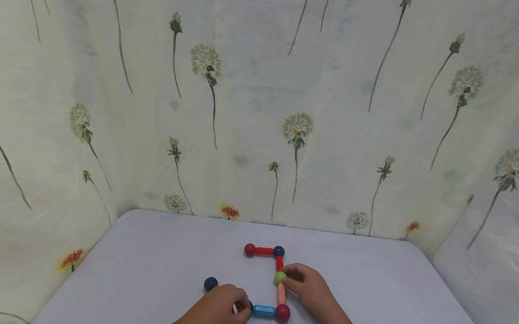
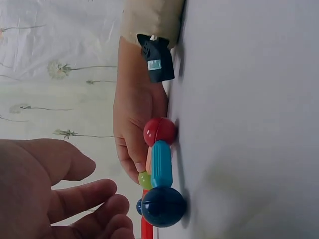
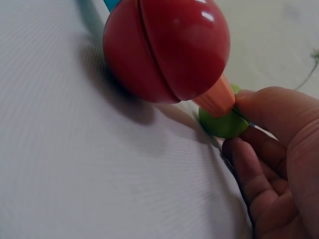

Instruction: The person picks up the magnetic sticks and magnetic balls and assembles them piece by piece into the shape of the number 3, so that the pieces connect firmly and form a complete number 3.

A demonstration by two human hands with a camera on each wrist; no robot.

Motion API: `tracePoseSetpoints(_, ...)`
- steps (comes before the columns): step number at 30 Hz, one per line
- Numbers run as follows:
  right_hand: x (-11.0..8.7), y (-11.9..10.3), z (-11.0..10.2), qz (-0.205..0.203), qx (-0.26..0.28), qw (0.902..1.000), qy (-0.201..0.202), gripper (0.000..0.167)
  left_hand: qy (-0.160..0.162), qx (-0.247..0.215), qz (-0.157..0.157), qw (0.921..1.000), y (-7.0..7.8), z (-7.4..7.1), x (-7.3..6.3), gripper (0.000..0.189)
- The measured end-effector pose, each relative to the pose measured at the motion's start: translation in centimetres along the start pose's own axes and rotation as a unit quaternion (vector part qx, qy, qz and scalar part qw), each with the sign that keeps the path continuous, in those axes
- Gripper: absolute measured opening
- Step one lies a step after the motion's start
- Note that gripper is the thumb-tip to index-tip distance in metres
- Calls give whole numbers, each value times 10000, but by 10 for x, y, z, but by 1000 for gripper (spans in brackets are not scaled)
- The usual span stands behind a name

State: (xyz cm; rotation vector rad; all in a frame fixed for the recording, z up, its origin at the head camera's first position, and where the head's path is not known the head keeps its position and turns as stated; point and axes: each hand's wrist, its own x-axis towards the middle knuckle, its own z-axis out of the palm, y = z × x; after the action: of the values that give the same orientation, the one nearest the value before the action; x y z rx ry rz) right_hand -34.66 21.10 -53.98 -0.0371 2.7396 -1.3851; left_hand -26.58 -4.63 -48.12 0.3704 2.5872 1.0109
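My right hand [image 1: 310, 292] pinches a green ball [image 1: 280, 278] between thumb and fingers. From this ball a red stick [image 1: 279, 263] leads to a dark blue ball [image 1: 279, 251], and an orange stick [image 1: 281, 293] to a red ball [image 1: 282, 312]. A light blue stick [image 1: 264, 311] joins that red ball to a nearer dark blue ball [image 2: 163, 206]. My left hand [image 1: 221, 310] is beside this blue ball, its fingers loosely bent with nothing between them in the left wrist view. The left hand partly hides the ball in the head view.
At the far end of the chain, another red stick [image 1: 264, 251] ends in a red ball [image 1: 250, 249]. A separate dark blue ball [image 1: 210, 284] lies just beyond my left hand. A white table [image 1: 164, 246] stands against a flower-patterned curtain [image 1: 246, 104].
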Motion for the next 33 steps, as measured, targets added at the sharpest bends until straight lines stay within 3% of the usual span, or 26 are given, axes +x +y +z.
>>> tracePoseSetpoints(11,0,4,3,24,-4,10000,-82,30,-203,690,-806,9942,-32,1,-31,12)
tracePoseSetpoints(21,2,0,-1,30,24,10000,-6,25,-471,738,-742,9934,-57,-3,-35,30)
tracePoseSetpoints(33,1,3,-1,-23,31,9999,-95,31,-561,938,-547,9925,-82,0,-25,23)
